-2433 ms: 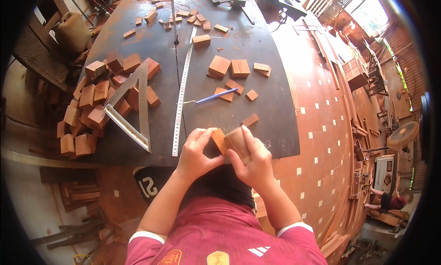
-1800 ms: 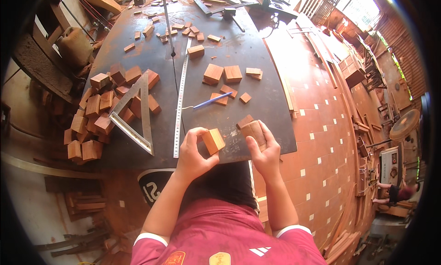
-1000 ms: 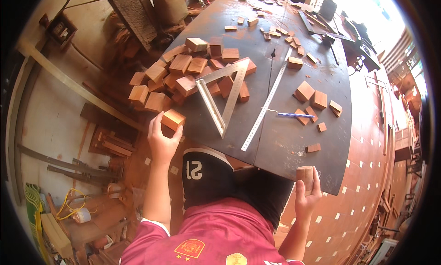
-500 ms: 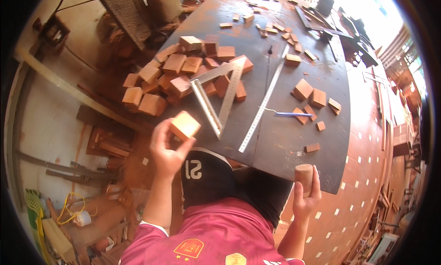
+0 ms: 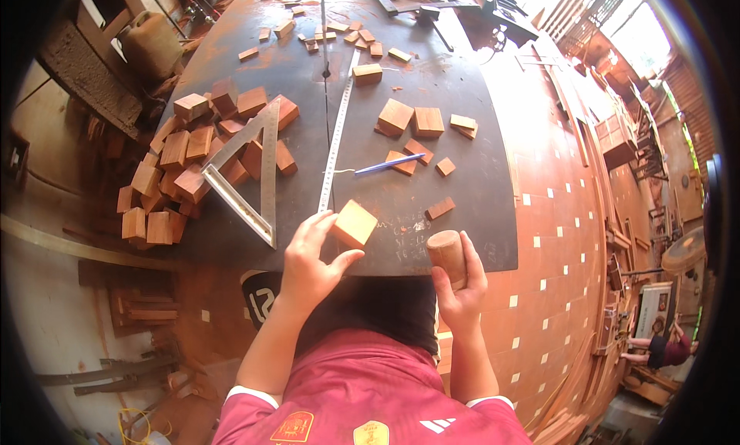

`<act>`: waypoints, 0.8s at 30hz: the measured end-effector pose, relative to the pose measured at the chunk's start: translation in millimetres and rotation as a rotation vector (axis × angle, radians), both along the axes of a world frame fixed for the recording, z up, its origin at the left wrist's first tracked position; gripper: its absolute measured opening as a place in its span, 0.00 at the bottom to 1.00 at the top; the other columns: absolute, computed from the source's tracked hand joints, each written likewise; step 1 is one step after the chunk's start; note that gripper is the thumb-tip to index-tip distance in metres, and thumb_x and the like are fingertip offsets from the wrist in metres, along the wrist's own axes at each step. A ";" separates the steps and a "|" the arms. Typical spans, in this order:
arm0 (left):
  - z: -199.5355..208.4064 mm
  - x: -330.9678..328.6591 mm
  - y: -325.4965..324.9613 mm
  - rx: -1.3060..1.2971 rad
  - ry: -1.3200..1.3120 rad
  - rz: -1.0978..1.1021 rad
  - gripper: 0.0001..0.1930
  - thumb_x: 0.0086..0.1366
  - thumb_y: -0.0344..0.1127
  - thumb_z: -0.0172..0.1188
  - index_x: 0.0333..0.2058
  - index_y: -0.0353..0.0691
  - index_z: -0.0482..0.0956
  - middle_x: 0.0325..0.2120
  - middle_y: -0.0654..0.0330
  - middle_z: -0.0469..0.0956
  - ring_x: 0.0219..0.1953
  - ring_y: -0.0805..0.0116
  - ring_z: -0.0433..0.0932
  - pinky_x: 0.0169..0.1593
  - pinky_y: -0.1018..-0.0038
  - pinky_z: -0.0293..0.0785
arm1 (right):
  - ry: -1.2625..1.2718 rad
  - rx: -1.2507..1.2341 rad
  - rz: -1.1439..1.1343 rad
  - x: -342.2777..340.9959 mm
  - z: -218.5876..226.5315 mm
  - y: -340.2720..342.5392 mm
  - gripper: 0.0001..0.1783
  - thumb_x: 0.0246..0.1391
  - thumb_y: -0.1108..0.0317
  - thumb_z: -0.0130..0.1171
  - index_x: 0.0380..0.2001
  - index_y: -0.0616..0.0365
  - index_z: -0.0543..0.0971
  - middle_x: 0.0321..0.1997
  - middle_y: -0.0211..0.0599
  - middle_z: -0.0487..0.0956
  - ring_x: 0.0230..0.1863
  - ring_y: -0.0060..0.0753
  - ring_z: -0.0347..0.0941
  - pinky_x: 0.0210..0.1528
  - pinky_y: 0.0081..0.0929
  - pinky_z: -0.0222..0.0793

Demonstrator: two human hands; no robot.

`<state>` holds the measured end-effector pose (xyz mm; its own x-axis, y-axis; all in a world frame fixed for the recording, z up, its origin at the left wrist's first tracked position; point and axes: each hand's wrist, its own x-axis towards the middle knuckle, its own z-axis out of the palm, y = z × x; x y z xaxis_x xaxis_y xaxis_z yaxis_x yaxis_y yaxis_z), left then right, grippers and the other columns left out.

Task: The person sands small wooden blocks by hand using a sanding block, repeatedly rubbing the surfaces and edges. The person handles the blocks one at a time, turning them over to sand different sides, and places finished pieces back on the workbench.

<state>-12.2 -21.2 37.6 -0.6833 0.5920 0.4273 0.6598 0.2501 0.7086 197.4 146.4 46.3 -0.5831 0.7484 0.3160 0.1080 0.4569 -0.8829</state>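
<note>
My left hand (image 5: 310,254) grips a pale square wooden block (image 5: 355,224) between thumb and fingers, above the near edge of the dark table (image 5: 297,190). In my right hand (image 5: 465,292) is a short wooden cylinder (image 5: 447,258), held tilted with its round end up, thumb on one side and fingers on the other. Just beyond my left hand lies a steel ruler (image 5: 337,148). A triangular metal square (image 5: 266,175) rests against a heap of reddish wooden blocks (image 5: 176,150) on the left.
Right of the ruler, a blue pen (image 5: 389,164) lies across small blocks, near larger blocks (image 5: 395,116). A small dark wooden piece (image 5: 440,208) sits closer to me. Offcuts (image 5: 361,38) are scattered farther back. Beyond the table's right edge is a tiled floor (image 5: 543,248); another person (image 5: 669,351) is far right.
My view has turned to the right. Both hands, still holding the block and the cylinder, have come closer together, and the left hand now sits near the ruler's near end.
</note>
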 end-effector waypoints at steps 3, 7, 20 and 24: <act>0.7 -4.1 -14.7 -0.085 -0.105 -0.039 0.26 0.51 0.38 0.85 0.47 0.33 0.86 0.50 0.46 0.85 0.52 0.48 0.86 0.54 0.59 0.83 | -0.020 0.026 0.009 -4.1 1.5 -1.9 0.38 0.55 0.72 0.75 0.68 0.68 0.74 0.55 0.51 0.82 0.54 0.45 0.81 0.59 0.36 0.76; 3.3 -3.8 -10.5 -0.127 -0.089 -0.038 0.20 0.52 0.36 0.83 0.42 0.33 0.87 0.45 0.48 0.87 0.49 0.50 0.87 0.51 0.60 0.83 | -0.045 0.072 0.037 -9.5 9.8 -4.6 0.38 0.53 0.73 0.75 0.67 0.67 0.75 0.53 0.51 0.83 0.51 0.45 0.82 0.57 0.37 0.76; -3.4 9.5 -3.4 -0.263 0.123 -0.062 0.39 0.54 0.54 0.81 0.57 0.35 0.78 0.55 0.52 0.82 0.60 0.51 0.76 0.64 0.54 0.65 | -0.065 0.127 0.058 -10.3 10.1 -8.6 0.38 0.52 0.74 0.76 0.66 0.67 0.76 0.52 0.52 0.83 0.51 0.46 0.82 0.57 0.37 0.77; -22.6 24.8 1.3 -0.102 0.137 -0.020 0.39 0.51 0.49 0.84 0.56 0.38 0.75 0.47 0.51 0.82 0.47 0.48 0.82 0.57 0.58 0.72 | -0.084 0.132 0.072 -12.7 12.6 -11.6 0.38 0.52 0.74 0.76 0.66 0.67 0.76 0.53 0.52 0.83 0.51 0.46 0.83 0.57 0.37 0.77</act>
<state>12.6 -19.9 15.0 -0.6106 0.6497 0.4528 0.7539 0.3020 0.5835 184.7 134.8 58.9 -0.6622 0.6593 0.3562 0.1421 0.5772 -0.8042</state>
